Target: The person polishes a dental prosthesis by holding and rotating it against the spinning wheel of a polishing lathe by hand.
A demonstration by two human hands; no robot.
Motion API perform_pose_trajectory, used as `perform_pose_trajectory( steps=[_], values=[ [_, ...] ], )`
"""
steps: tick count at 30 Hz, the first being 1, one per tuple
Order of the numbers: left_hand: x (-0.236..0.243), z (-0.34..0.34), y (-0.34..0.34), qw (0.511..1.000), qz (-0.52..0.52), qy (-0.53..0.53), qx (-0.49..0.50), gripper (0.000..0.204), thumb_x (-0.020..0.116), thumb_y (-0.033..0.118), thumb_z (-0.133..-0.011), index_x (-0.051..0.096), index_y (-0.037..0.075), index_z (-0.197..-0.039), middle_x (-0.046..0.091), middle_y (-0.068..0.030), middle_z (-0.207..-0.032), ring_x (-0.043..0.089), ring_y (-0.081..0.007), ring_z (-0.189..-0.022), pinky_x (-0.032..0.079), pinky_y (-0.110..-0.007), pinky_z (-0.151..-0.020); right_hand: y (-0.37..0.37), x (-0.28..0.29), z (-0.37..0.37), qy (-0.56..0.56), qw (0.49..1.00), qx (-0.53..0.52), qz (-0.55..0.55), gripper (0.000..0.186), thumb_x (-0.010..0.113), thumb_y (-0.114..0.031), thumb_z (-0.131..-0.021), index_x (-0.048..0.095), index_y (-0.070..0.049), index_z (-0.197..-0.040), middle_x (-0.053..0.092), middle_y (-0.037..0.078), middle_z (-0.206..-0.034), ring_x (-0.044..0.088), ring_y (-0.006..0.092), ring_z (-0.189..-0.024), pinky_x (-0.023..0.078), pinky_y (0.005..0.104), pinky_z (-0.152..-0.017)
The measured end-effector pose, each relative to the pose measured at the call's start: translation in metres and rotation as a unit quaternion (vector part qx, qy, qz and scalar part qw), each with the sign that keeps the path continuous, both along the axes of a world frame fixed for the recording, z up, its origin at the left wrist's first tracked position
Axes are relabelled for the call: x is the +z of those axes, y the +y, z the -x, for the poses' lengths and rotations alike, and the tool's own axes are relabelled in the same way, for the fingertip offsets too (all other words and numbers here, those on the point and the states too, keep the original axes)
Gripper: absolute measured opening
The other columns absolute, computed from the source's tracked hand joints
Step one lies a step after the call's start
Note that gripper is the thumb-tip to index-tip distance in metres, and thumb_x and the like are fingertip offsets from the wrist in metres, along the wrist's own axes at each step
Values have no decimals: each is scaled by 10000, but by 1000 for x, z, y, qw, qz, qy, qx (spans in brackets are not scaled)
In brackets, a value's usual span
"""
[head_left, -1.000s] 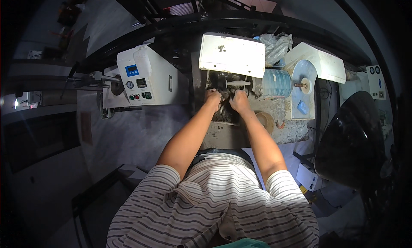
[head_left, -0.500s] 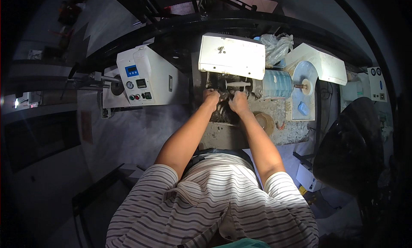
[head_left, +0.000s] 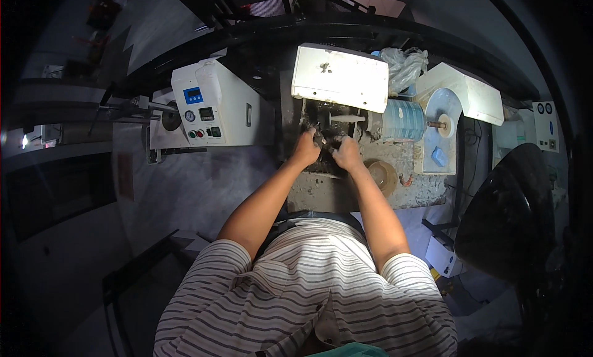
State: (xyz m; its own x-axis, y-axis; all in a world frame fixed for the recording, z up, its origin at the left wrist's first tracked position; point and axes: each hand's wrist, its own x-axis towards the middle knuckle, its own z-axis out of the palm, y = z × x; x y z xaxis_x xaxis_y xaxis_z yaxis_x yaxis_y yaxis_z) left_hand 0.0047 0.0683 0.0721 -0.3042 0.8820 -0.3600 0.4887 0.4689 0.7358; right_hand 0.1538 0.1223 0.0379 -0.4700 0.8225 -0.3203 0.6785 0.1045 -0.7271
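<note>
1. Flanking a small dark piece [head_left: 320, 138], my left hand [head_left: 305, 149] and right hand [head_left: 348, 153] are both partly curled; I cannot tell how far open they are or whether either grips it.
2. I see the piece between them, over a dark wet recess [head_left: 323, 165] in the table [head_left: 404, 194].
3. Just beyond is a pale spindle [head_left: 347, 118], then a white hood [head_left: 340, 77].
4. Rightward, I have a round bowl [head_left: 391, 178] and a bluish bottle [head_left: 403, 120] on its side.
</note>
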Motion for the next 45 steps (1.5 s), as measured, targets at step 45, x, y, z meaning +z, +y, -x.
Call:
perform_pose_trajectory(
  steps=[45],
  values=[
    [-37, -2, -21, 991, -103, 60, -57, 449, 528, -33, -726, 531, -17, -1174, 597, -276, -1026, 558, -429, -963, 443, -452, -863, -13, 10, 9, 319, 908, -237, 131, 293, 481, -133, -836, 620, 4, -1055, 640, 105, -910, 596, 281, -727, 476, 348, -720]
  ],
)
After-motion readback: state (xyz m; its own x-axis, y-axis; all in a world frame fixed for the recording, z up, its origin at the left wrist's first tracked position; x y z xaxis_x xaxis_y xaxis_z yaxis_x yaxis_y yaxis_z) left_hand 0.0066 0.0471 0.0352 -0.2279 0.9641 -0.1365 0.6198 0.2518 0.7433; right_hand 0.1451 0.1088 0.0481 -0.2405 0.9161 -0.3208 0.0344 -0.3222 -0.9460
